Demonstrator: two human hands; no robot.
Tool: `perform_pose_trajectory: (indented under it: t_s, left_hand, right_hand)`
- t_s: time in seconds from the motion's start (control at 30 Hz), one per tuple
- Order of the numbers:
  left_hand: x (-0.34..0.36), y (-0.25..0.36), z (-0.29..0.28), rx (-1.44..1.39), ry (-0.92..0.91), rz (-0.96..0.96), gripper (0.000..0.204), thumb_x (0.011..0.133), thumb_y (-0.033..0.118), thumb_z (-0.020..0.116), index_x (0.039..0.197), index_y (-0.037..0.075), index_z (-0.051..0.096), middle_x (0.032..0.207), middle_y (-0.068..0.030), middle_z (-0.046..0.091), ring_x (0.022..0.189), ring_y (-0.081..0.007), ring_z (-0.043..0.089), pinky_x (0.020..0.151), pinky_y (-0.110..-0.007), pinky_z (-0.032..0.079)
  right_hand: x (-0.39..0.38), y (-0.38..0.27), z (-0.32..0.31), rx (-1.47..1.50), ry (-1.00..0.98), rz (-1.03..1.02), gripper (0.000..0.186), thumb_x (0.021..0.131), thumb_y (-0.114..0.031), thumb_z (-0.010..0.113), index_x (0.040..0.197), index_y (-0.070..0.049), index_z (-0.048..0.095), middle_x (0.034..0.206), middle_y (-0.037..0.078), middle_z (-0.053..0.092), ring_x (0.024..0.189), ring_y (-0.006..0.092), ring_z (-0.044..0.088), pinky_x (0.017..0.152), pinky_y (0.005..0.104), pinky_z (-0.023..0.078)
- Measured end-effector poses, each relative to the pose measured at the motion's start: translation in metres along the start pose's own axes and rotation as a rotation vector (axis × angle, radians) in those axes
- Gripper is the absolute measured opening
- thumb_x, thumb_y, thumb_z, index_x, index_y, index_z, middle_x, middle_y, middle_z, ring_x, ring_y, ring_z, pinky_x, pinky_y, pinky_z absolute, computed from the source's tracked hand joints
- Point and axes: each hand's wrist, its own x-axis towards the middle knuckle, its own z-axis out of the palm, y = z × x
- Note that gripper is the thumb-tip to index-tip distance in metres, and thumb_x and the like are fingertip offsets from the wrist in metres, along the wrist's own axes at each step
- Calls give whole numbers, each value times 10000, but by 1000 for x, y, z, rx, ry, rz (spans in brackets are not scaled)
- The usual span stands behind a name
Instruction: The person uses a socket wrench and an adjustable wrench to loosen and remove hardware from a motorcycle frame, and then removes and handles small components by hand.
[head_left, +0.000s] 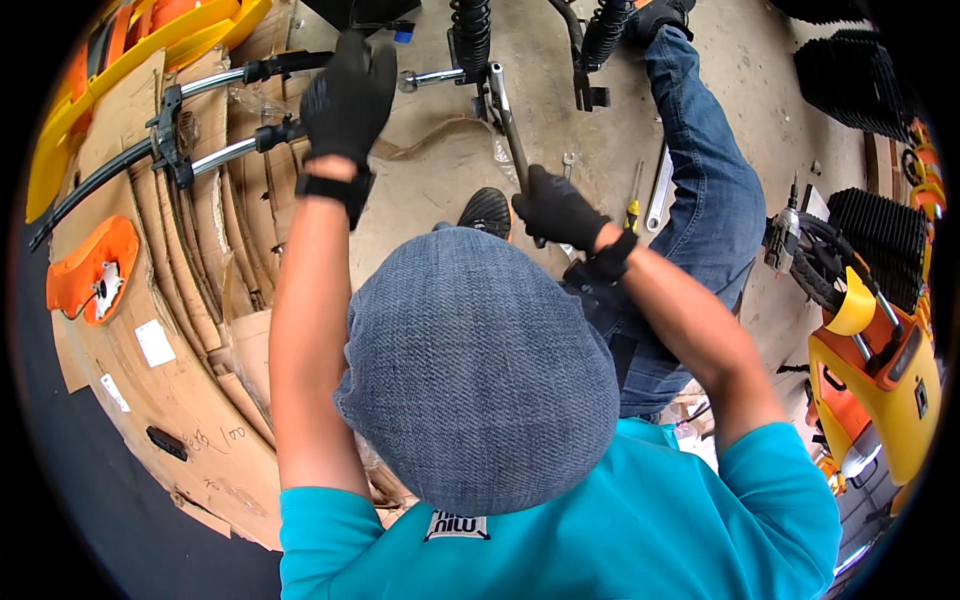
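Observation:
My right hand point(565, 207), in a black glove, grips the dark handle of a long metal wrench point(507, 115). Its upper end reaches up beside a black coil spring point(470, 35). Higher and to the left is my gloved left hand point(347, 100), slightly blurred, its thumb apart from the fingers and nothing clearly in its grip. It is close to the black end of a fork point(218, 78) with two chrome tubes. A short chrome bar point(436, 77) with a round end sticks out left of the spring. Black parts at the top edge hide what lies beyond my left fingertips.
Flattened cardboard point(190, 380) lies at the left, holding an orange shell part point(95, 270). A combination wrench point(660, 190) and a yellow-handled screwdriver point(633, 205) lie beside my outstretched right leg point(705, 170). A power tool point(785, 238) and yellow-orange bodywork point(890, 400) stand at the right.

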Motion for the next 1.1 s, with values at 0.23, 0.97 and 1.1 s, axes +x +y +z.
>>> perform_pose_trajectory:
  t_s: [0.23,0.97,1.1]
  left_hand:
    - [-147,-8,49,-37,32,-87,390,901,374,608,1090,47,510,884,-211,643,731,-396,641,576,-461,488]
    - [-127,-14,30,-135,55,-48,399,879,366,654,1095,43,563,862,-187,655,712,-347,656,607,-409,507]
    - [-155,-18,45,-117,98,-46,400,873,324,668,1116,25,562,862,-185,655,720,-305,666,594,-396,507]
  right_hand:
    - [31,-64,-141,-720,-314,-681,230,842,-112,566,1054,-54,635,907,150,625,854,291,632,731,359,520]
    - [5,-41,-110,-73,-268,-259,255,896,-146,552,1115,-21,592,964,129,619,812,219,634,707,309,526]
    - [7,-59,-128,-558,-199,-593,235,870,-98,542,1089,-59,619,1026,145,597,983,284,594,822,344,504]
